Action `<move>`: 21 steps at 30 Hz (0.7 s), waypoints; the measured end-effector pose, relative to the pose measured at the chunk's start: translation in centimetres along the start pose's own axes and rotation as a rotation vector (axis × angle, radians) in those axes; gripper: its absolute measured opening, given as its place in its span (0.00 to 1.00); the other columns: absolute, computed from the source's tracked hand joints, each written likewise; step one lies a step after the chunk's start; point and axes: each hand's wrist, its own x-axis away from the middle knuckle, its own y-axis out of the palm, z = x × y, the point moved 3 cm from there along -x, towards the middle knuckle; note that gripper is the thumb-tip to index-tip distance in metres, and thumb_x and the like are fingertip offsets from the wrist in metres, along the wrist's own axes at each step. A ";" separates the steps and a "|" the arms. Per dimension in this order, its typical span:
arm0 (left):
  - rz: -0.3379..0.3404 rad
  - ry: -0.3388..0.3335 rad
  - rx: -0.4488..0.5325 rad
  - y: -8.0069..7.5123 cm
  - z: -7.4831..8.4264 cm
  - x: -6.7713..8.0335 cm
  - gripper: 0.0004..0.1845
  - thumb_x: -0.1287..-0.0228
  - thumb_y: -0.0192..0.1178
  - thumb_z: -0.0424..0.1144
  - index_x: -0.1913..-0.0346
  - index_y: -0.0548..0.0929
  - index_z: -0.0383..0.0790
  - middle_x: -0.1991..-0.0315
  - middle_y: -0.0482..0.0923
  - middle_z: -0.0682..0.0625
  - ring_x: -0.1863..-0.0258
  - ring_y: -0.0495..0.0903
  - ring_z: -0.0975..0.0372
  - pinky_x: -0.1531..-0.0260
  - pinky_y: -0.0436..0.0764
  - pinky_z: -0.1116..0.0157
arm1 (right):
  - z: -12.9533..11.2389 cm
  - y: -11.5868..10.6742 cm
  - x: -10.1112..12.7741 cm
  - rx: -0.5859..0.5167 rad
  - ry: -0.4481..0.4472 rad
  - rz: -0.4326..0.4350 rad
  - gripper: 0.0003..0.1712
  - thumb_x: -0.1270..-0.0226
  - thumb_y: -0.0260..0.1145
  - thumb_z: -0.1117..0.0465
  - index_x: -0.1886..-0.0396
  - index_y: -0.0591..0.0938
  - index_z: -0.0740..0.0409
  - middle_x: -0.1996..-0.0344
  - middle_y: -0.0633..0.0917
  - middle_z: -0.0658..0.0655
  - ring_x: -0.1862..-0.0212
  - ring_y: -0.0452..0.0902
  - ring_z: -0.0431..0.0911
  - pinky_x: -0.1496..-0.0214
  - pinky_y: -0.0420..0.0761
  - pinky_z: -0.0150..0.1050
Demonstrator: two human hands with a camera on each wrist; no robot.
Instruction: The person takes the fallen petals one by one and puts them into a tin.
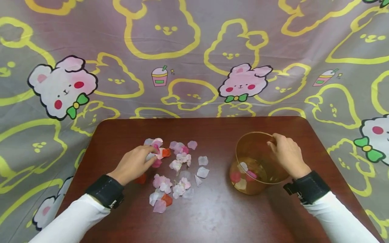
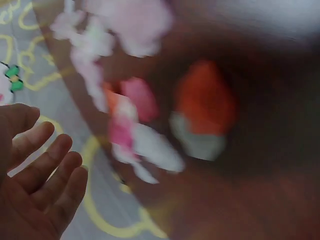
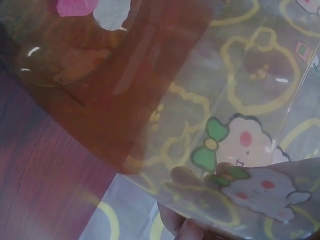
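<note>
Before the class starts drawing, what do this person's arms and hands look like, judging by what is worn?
Plain white sleeves cover the left arm and right arm. Broad black bands circle both wrists, each with a small shiny fitting. The left hand and right hand are gloveless.

Sort of room unclear: reddish-brown table screened by printed cloth (cartoon rabbits) on three sides.
</note>
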 end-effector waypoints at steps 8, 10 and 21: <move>-0.072 -0.064 0.001 2.3 -4.1 3.0 0.15 0.39 0.71 0.41 0.53 0.86 0.37 0.58 0.86 0.45 0.60 0.84 0.55 0.55 0.84 0.48 | 0.1 0.0 0.0 0.000 0.002 0.001 0.07 0.29 0.64 0.62 0.66 0.80 0.62 0.77 0.83 0.60 0.77 0.77 0.53 0.79 0.69 0.44; -0.075 -0.061 -0.001 2.8 -4.7 3.6 0.16 0.42 0.73 0.42 0.54 0.86 0.38 0.60 0.86 0.46 0.63 0.82 0.57 0.58 0.84 0.50 | 0.0 0.0 -0.1 -0.002 -0.004 0.004 0.07 0.29 0.64 0.62 0.66 0.80 0.62 0.77 0.83 0.60 0.77 0.77 0.53 0.79 0.69 0.44; -0.078 -0.087 0.005 4.2 -5.9 4.9 0.17 0.47 0.76 0.38 0.55 0.86 0.36 0.63 0.82 0.47 0.67 0.77 0.59 0.63 0.80 0.56 | 0.0 0.1 0.0 0.005 -0.002 0.002 0.08 0.29 0.64 0.62 0.66 0.79 0.63 0.77 0.82 0.60 0.78 0.76 0.52 0.79 0.68 0.43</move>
